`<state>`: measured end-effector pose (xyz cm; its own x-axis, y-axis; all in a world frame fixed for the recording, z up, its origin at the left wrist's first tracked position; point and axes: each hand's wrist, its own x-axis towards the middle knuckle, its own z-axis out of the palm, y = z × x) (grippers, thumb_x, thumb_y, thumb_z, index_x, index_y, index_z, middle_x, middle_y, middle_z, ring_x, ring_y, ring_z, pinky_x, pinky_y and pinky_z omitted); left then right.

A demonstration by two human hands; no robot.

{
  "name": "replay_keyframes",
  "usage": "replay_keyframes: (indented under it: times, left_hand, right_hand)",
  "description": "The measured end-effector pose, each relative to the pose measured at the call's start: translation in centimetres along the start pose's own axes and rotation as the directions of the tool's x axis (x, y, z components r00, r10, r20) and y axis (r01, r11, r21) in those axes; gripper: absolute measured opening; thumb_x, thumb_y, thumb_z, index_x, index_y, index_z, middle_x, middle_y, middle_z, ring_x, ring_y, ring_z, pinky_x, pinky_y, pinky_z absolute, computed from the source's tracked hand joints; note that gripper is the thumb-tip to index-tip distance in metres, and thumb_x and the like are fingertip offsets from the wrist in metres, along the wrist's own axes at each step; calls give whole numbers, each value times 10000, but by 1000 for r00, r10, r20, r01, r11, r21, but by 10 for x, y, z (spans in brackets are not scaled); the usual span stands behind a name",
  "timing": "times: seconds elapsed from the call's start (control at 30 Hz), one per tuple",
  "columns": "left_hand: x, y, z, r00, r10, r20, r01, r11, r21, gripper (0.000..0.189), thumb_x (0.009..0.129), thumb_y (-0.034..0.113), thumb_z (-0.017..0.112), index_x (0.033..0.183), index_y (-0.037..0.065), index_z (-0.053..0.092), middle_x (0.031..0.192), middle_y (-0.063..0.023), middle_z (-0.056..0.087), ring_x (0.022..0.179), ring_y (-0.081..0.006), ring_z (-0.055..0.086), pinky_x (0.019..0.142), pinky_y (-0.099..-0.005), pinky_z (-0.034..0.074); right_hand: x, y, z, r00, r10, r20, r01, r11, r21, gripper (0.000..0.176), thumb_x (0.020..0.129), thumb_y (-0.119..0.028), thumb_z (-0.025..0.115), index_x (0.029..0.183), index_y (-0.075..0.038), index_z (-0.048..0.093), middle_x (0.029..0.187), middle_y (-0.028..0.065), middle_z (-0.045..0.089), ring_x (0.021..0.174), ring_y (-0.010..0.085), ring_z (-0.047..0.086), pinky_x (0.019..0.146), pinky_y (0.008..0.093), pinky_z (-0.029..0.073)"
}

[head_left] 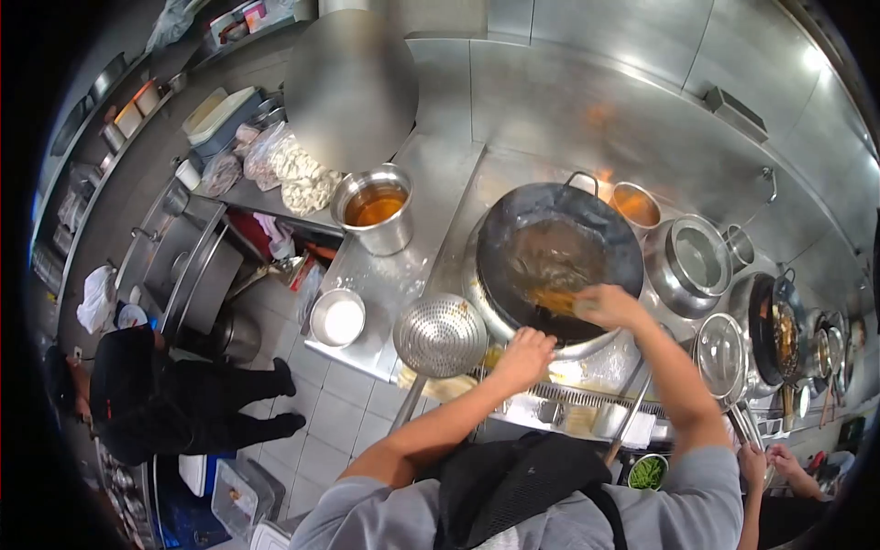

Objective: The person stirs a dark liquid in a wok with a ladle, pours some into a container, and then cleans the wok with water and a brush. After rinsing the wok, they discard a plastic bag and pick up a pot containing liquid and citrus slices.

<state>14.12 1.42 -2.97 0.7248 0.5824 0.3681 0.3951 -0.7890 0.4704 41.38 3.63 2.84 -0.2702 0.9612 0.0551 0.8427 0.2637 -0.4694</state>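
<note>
A large black wok (pixel 619 243) sits on the burner in front of me, with murky brownish liquid in its bottom. My right hand (pixel 610 307) reaches over the near right side and is closed around what looks like a bamboo wok brush (pixel 554 301). The brush's tan bristles are down in the liquid. At the wok's near edge my left hand (pixel 527 359) is closed, its fingers bent over the rim or a handle there; the exact grip is partly hidden. Left of that hand lies a perforated strainer ladle (pixel 440 335), its handle toward me.
A metal pot of amber liquid (pixel 377 213) and a bowl of white contents (pixel 338 318) stand on the left counter. Right are a steel pot (pixel 698 257) and mesh strainer (pixel 720 356). One person (pixel 183 394) stands left; a co-worker's hands (pixel 775 466) are at lower right.
</note>
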Motion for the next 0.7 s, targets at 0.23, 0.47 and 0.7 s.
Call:
replay_keyframes:
  times: [0.23, 0.47, 0.7]
  left_hand:
    - [13, -24, -9, 988, 106, 113, -100, 993, -61, 242, 964, 251, 576, 857, 48, 654, 860, -118, 656, 923, -293, 599, 887, -436, 440]
    - [12, -21, 12, 990, 118, 81, -111, 989, -95, 260, 994, 285, 542, 949, 42, 626, 880, -108, 650, 886, -281, 619, 841, -419, 435]
    - [14, -30, 28, 991, 105, 78, -96, 990, -107, 148, 951, 173, 542, 942, 61, 639, 839, -117, 688, 842, -276, 663, 820, -423, 448]
  right_hand:
    - [99, -68, 71, 769, 639, -33, -533, 668, 519, 496, 888, -220, 692, 1346, -68, 579, 700, 91, 643, 440, 144, 588, 423, 333, 472]
    - [15, -58, -13, 687, 701, 193, -704, 707, -62, 512, 843, -313, 709, 1316, -130, 641, 742, 113, 701, 466, 186, 637, 435, 319, 526]
    - [135, -31, 46, 703, 696, -148, -655, 714, 248, 476, 841, -265, 689, 1291, -117, 635, 883, 212, 727, 643, 297, 718, 535, 402, 573]
